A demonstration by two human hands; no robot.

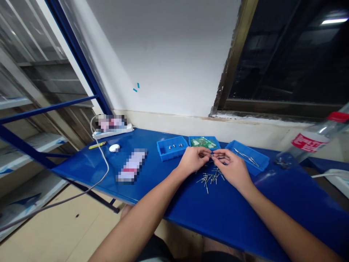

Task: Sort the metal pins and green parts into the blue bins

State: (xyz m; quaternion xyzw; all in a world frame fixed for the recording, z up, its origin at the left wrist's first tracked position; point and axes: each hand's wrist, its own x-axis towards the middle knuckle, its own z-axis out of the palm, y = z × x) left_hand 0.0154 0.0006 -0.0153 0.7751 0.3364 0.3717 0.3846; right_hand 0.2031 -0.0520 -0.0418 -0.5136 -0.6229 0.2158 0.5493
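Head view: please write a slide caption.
Both hands, left hand and right hand, meet above scattered metal pins on a blue table.

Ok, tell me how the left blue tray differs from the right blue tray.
The left blue tray holds only a few small metal bits near its far wall; the right blue tray holds long thin metal tools lying along it. The left blue tray sits nearly square to the table edge, while the right blue tray is turned at an angle. The left blue tray lies beside the left hand, the right blue tray beside the right hand. Both are shallow, open blue plastic bins.
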